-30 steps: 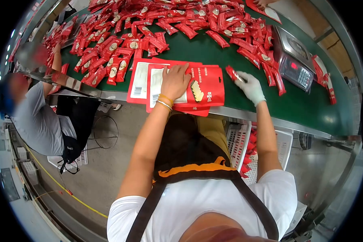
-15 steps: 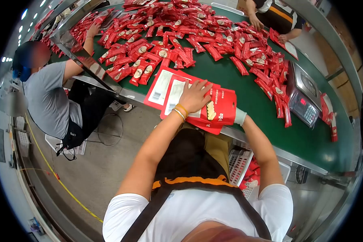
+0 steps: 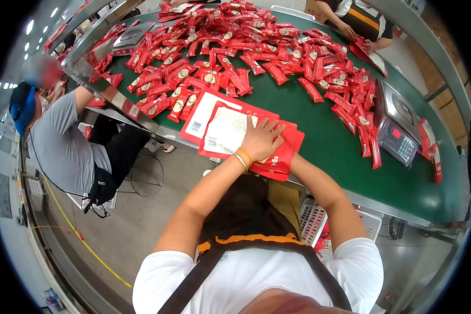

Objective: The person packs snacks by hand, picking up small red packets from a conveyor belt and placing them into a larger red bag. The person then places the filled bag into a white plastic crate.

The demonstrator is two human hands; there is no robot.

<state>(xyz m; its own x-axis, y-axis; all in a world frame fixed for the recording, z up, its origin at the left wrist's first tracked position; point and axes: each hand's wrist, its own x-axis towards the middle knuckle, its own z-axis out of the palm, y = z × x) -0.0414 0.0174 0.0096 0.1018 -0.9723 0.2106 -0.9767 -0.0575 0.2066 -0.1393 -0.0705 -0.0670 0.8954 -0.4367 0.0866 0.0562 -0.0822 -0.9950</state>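
left hand (image 3: 262, 140) flat on red pouches (image 3: 285, 152)

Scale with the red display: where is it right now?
Head view, right side: the weighing scale sits on the green table, right of the left hand, ringed by red snack packets.

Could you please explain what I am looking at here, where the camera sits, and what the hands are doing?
There is no machine here: a person works with two hands, and the single camera sits on their head, looking down over their chest and apron. The fisheye lens bends the edges.

Their left hand, wearing wrist bands, lies flat on a stack of red pouches at the near edge of the green table. Their right forearm reaches under that stack, so the right hand is hidden.

Many small red snack packets cover the table, and a weighing scale stands on the right. Other people work at the left and far sides.
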